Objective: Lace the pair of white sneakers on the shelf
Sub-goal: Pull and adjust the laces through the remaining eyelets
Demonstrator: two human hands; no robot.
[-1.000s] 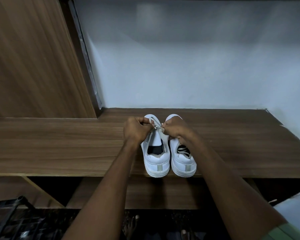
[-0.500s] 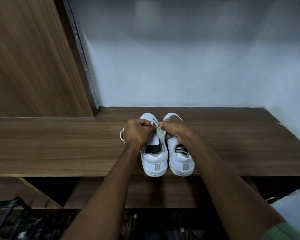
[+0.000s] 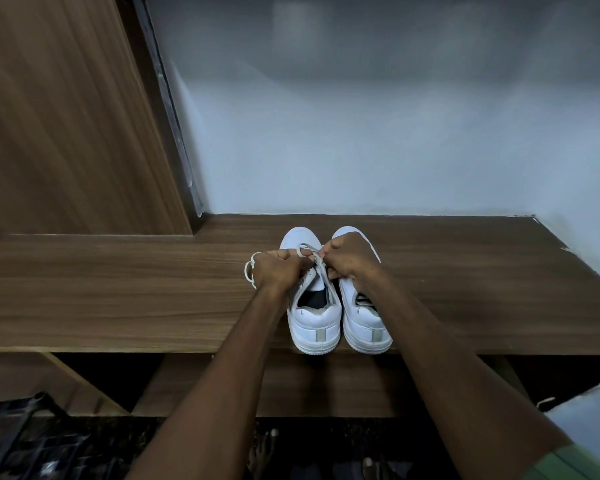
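Left sneaker (image 3: 314, 323): I see it standing on the wooden shelf (image 3: 118, 299), near the front edge, just beside the other shoe. Its heel is toward me and its toe points away, to the wall, so its long axis goes from me to the wall.
Right sneaker (image 3: 366, 327): it stands parallel to the left one, heel toward me, toe to the wall. Dark and white stripes show in its opening.
Lace (image 3: 307, 252): white; it lies over the front part of the left sneaker, between my two hands. One loop comes out beside my left hand, above the shelf, and a smaller loop shows at the fingertips.
Left hand (image 3: 274, 271): the fingers are curled and they pinch the lace, over the left side of the left sneaker.
Right hand (image 3: 352, 259): the fingers are curled too and they hold the lace at the same place; the hand covers the middle of the right sneaker. The two hands almost touch.
Shelf: brown wood, wide, with a lower board under it.
Wall (image 3: 378, 133): pale, behind the shelf.
Wooden panel (image 3: 66, 116): it stands at the left.
Black rack (image 3: 18, 441): at the lower left corner, on the dark floor.
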